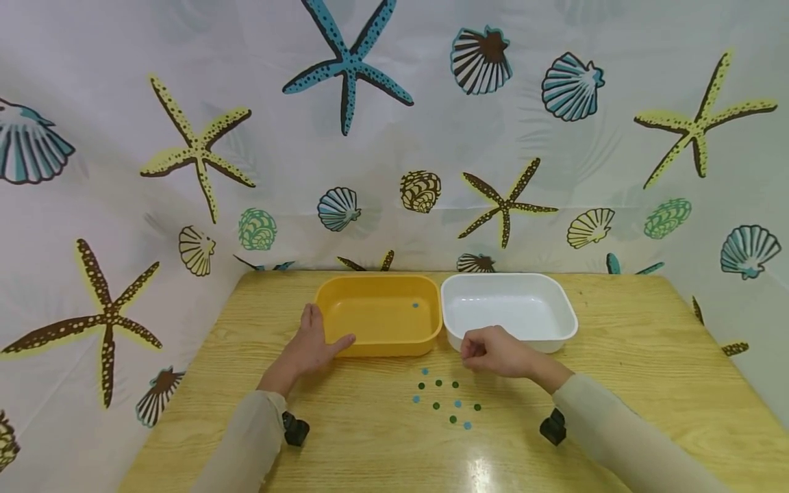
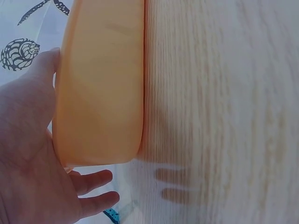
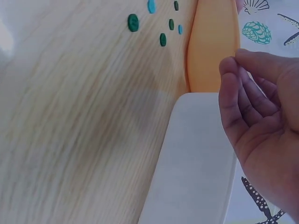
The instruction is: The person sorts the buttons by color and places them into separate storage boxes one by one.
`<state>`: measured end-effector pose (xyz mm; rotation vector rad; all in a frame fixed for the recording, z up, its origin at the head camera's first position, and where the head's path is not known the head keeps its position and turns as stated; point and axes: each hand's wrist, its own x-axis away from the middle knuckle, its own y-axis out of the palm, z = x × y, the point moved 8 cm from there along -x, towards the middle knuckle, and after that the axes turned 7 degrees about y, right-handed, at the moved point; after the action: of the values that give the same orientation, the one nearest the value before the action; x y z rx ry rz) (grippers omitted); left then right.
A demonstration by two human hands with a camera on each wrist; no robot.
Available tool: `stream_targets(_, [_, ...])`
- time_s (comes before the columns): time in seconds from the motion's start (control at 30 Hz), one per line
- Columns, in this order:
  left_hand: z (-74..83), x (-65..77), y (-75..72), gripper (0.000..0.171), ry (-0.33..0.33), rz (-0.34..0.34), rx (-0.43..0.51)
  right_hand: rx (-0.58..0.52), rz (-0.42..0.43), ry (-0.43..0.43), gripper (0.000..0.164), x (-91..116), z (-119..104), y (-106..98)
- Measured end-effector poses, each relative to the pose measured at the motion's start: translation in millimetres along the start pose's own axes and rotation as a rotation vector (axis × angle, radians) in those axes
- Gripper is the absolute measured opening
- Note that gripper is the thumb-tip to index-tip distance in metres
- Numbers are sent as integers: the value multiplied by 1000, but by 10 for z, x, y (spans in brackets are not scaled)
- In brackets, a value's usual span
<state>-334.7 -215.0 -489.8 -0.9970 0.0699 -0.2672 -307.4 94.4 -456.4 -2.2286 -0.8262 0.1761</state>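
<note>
Left of centre stands a yellow tray (image 1: pixel 382 350) with one blue button (image 1: pixel 416 305) inside. My left hand (image 1: pixel 310 348) rests at its near left corner, thumb along the front rim and fingers spread beside the side wall. Over the near edge of the white tray (image 1: pixel 557 345) is my right hand (image 1: pixel 498 352). Its thumb and index fingertips meet and the other fingers curl in; nothing shows between them in the right wrist view. Several small green buttons (image 1: pixel 436 406) and blue buttons (image 1: pixel 458 404) lie scattered on the table in front of the trays.
The two trays stand side by side at the back of the wooden table (image 1: pixel 370 438). Behind them hangs a white cloth (image 1: pixel 394 144) printed with shells and starfish. Black wrist cameras sit at the left sleeve (image 1: pixel 246 438) and right sleeve (image 1: pixel 622 428).
</note>
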Motion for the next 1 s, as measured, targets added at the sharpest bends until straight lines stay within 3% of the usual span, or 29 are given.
stream_targets(0.37, [41,-5,-29,119,1,-4,-23,-82,24,-32,6,-143,-80,-14])
stream_targets(0.73, [32,-19,-30,121,-5,-1,-41,-136,78,9,10,-287,-147,-112])
stream_targets(1.0, [4,-19,-19,118,6,17,-55,-82,103,34,13,-403,-172,-138])
